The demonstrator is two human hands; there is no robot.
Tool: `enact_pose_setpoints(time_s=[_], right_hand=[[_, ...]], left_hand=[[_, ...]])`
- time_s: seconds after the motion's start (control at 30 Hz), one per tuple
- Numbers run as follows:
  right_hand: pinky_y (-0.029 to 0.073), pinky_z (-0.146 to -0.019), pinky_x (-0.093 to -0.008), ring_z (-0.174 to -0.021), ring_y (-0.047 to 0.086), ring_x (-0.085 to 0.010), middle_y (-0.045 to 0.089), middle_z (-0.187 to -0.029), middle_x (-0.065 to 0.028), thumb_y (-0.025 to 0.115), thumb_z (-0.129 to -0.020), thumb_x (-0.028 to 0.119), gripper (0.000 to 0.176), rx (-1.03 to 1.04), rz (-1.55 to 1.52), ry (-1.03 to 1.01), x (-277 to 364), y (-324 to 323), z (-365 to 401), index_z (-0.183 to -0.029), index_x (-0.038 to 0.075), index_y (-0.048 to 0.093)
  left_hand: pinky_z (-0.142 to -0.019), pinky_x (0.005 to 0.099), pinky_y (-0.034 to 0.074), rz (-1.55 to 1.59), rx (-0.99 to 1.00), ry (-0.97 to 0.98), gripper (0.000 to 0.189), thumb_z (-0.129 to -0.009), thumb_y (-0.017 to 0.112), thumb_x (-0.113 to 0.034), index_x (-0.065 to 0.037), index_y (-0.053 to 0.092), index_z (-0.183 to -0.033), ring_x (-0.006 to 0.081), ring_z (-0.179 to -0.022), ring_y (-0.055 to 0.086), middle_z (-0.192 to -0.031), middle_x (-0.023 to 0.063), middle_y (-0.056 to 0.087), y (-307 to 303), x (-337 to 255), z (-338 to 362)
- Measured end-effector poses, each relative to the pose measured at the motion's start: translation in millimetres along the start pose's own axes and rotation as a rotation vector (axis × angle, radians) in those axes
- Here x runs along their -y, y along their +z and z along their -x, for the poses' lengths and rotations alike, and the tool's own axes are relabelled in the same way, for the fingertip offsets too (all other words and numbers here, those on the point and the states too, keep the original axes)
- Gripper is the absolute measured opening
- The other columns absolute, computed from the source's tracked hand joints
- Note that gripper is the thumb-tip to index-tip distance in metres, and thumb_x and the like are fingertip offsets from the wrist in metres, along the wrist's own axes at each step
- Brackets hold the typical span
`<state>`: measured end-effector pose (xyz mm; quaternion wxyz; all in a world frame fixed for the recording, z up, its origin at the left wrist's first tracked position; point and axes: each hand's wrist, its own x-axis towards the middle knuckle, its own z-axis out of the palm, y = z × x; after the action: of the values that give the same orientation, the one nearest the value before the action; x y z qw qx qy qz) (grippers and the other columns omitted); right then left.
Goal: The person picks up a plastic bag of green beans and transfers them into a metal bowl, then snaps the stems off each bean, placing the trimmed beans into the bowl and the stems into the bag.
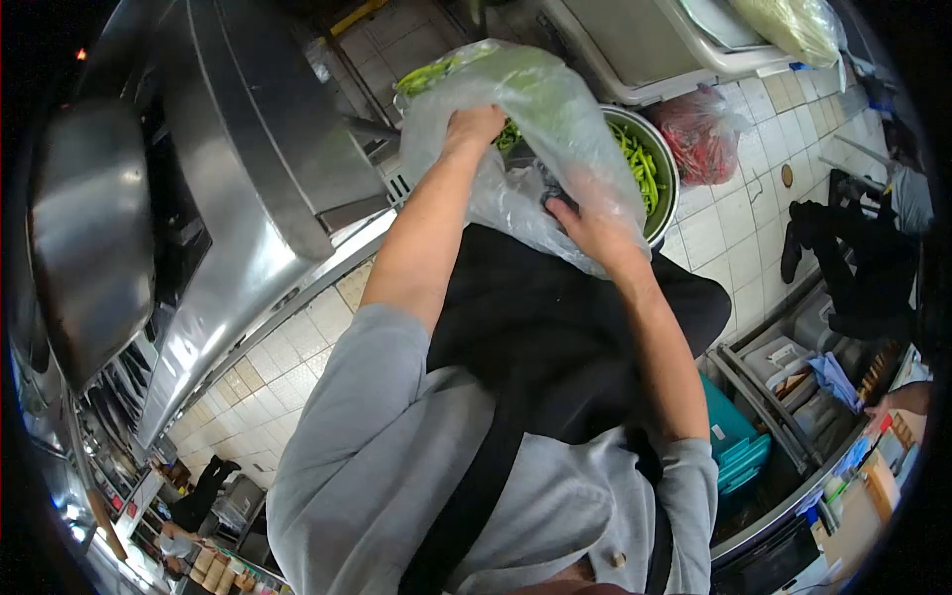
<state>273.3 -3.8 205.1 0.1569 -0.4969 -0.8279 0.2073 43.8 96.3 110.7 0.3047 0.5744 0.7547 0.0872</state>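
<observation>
A large translucent plastic bag (535, 89) with green peppers showing through it lies across my lap side, over a round metal bowl. My left hand (476, 127) reaches into the bag's mouth, its fingers bent and partly hidden by plastic and peppers. On the other side, my right hand (598, 230) is at the bag's near edge, thumb visible against a dark bunched thing, the other fingers behind plastic. Long green peppers (640, 169) fill the visible part of the metal bowl (673, 188), right of the bag.
A clear bag of red peppers (699, 134) sits on the tiled floor beside the bowl. White bins (635, 45) stand beyond. Steel kitchen equipment (228, 149) is at left. A person in dark trousers (868, 263) is at right; another person (203, 496) is at lower left.
</observation>
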Motion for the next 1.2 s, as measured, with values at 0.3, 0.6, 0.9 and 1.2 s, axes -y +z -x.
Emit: enact_pose_setpoints(time_s=[0.3, 0.6, 0.9, 1.2], right_hand=[[0.045, -0.099, -0.0455, -0.115, 0.057, -0.0369, 0.064, -0.123, -0.0169, 0.065, -0.088, 0.022, 0.036, 0.047, -0.105, 0.162, -11.0, 12.0, -5.7, -0.122, 0.010, 0.065], [0.046, -0.057, -0.0254, -0.067, 0.056, -0.0084, 0.065, -0.089, -0.0014, 0.063, -0.096, 0.018, 0.019, 0.070, -0.736, 0.307, 27.1, -20.4, -27.0, -0.108, 0.006, 0.069], [0.041, -0.059, -0.0220, -0.066, 0.051, -0.0068, 0.056, -0.080, 0.0022, 0.059, -0.094, 0.004, 0.012, 0.206, -0.977, 0.064, 75.9, -40.8, -29.5, -0.101, 0.003, 0.068], [0.043, -0.058, -0.0252, -0.066, 0.053, -0.0099, 0.060, -0.084, -0.0039, 0.059, -0.091, 0.001, 0.012, 0.148, -0.876, 0.027, 77.7, -32.4, -24.0, -0.099, 0.001, 0.068]], left_hand=[[-0.100, 0.0417, 0.044, 0.214, -0.204, 0.272, 0.047, -0.089, 0.063, -0.040, -0.008, 0.063, -0.123, 0.0330, -0.119, 0.057, -0.128, 0.0162, 0.062, 11.4, 69.1, -43.4], [-0.092, 0.0408, 0.049, 0.566, -1.029, 0.425, 0.029, -0.087, 0.069, -0.026, -0.007, 0.071, -0.109, 0.0343, -0.102, 0.065, -0.110, 0.0155, 0.070, -106.9, -20.3, 3.0], [-0.091, 0.0426, 0.052, 0.422, -0.665, 0.119, 0.041, -0.085, 0.070, -0.038, -0.006, 0.070, -0.111, 0.0324, -0.100, 0.068, -0.102, 0.0220, 0.071, -117.5, -30.6, 40.6], [-0.098, 0.0422, 0.048, 0.353, 0.091, 0.655, 0.037, -0.080, 0.070, -0.036, -0.011, 0.072, -0.108, 0.0350, -0.110, 0.063, -0.117, 0.0122, 0.069, -4.3, -81.1, 16.8]])
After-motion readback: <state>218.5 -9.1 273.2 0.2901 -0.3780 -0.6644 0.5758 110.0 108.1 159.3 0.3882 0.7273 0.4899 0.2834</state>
